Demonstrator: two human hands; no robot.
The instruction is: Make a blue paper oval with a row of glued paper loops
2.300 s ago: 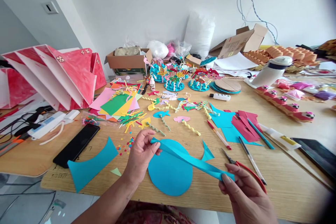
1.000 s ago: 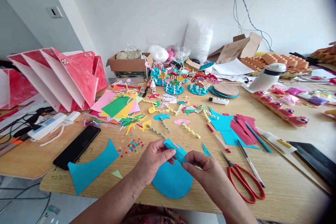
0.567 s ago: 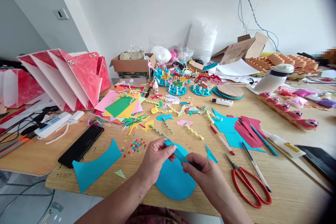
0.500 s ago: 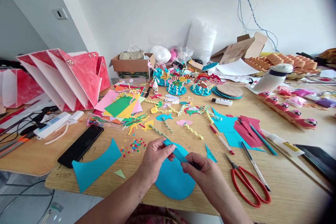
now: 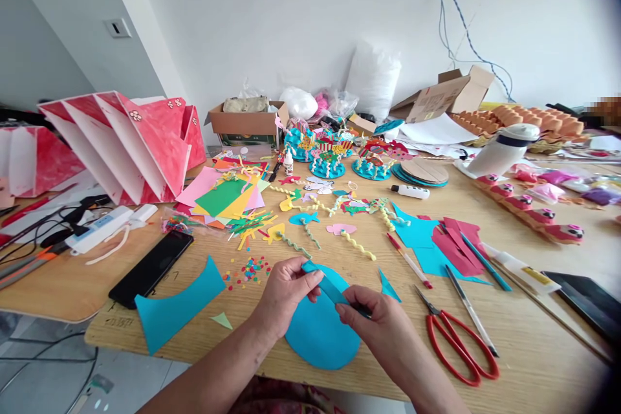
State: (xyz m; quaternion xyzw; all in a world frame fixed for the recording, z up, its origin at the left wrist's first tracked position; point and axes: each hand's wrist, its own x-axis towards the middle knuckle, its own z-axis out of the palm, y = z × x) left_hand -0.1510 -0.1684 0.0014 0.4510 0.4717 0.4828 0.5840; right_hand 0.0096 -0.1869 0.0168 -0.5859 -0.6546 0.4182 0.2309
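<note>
A narrow blue paper strip (image 5: 328, 286) is stretched slantwise between my two hands. My left hand (image 5: 290, 291) pinches its upper end between thumb and fingers. At the lower end, my right hand (image 5: 371, 314) closes thumb and fingers on the strip. Something dark also shows by the right fingers, too covered to name. Under the strip a blue paper disc (image 5: 323, 336) lies flat on the table. To the right are red-handled scissors (image 5: 458, 343), lying with their blades towards the back, and a small blue paper scrap (image 5: 389, 286).
A curved blue offcut (image 5: 182, 304) and a black phone (image 5: 152, 268) lie left. Paper confetti (image 5: 250, 270), fish cutouts with twisted strips (image 5: 303, 218) and coloured sheets (image 5: 226, 197) spread behind my hands. Pens (image 5: 470, 310) lie right; a white flask (image 5: 504, 150) stands farther back.
The view has shifted slightly. Both hands keep their hold on the strip above the disc, with hardly any movement.
</note>
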